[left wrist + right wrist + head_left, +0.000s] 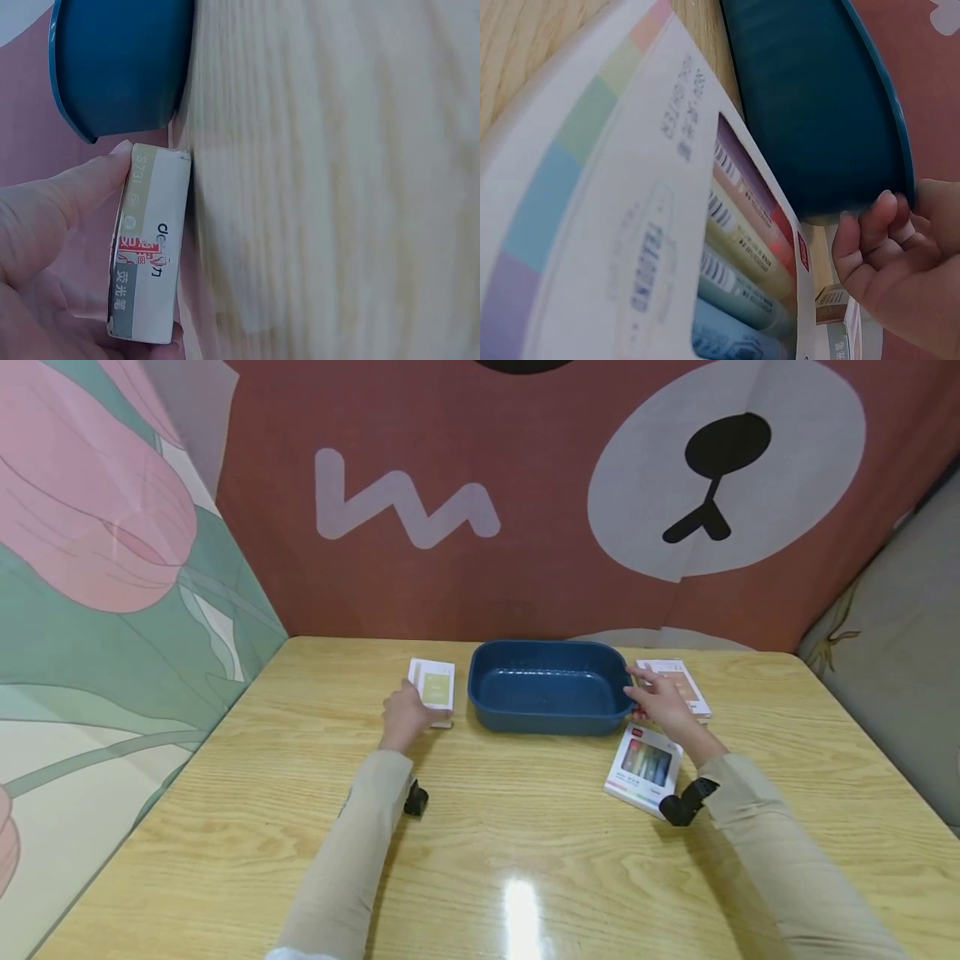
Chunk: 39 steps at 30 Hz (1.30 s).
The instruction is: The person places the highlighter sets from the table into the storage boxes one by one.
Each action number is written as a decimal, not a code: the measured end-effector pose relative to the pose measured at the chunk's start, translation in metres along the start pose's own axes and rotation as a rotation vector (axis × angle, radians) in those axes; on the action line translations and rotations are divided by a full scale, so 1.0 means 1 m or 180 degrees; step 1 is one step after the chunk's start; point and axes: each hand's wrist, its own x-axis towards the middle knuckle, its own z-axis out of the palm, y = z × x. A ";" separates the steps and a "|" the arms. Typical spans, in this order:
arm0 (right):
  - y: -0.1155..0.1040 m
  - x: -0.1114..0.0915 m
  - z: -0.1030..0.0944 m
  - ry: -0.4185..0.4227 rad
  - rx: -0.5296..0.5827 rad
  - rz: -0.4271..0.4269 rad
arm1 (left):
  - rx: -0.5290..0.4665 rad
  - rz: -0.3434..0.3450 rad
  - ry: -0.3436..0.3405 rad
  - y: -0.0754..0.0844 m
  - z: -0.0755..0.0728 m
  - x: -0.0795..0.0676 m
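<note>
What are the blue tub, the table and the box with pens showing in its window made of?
Blue tub: probably plastic, smooth and slightly shiny, with little glints inside.
Table: wood or a wood-look covering, glossy, because there's grain and a bright reflection.
Pen box: likely printed card, smooth, with straight edges and a cut-out window. I can't tell whether clear film covers it.

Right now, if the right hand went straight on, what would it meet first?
Most likely the blue basin: the right hand points at its right end, with fingertips at the rim. Whether they would push its side or slide over is unclear.
</note>
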 end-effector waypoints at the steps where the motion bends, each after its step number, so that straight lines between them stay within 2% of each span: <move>1: 0.000 0.000 0.000 -0.0005 0.0042 0.0001 | 0.0012 0.0003 -0.0010 0.000 0.000 0.000; 7: 0.001 0.000 -0.001 -0.0072 0.0287 0.0020 | -0.0012 0.0021 -0.0031 0.000 -0.003 0.001; 20: 0.001 -0.001 0.000 -0.0067 0.0392 -0.0007 | -0.0506 0.0192 -0.0038 -0.005 -0.008 0.003; 25: 0.001 -0.002 0.000 -0.0078 0.0449 0.0064 | -0.0894 -0.0003 -0.0275 -0.007 -0.013 0.011; 29: 0.001 -0.001 -0.001 -0.0090 0.0527 0.0127 | -0.1218 -0.0196 -0.0390 -0.013 -0.011 0.022; 32: 0.001 -0.001 -0.001 -0.0086 0.0523 0.0154 | -0.1579 -0.0287 -0.0496 -0.013 -0.014 0.021; 33: 0.001 -0.002 -0.001 -0.0087 0.0522 0.0161 | -0.1692 -0.0352 -0.0587 -0.009 -0.020 0.015; 35: 0.001 -0.002 -0.001 -0.0089 0.0509 0.0174 | -0.1891 -0.0351 -0.0661 -0.008 -0.025 0.012; 39: 0.001 -0.002 -0.001 -0.0108 0.0543 0.0191 | -0.2130 -0.0372 -0.0765 -0.008 -0.030 0.008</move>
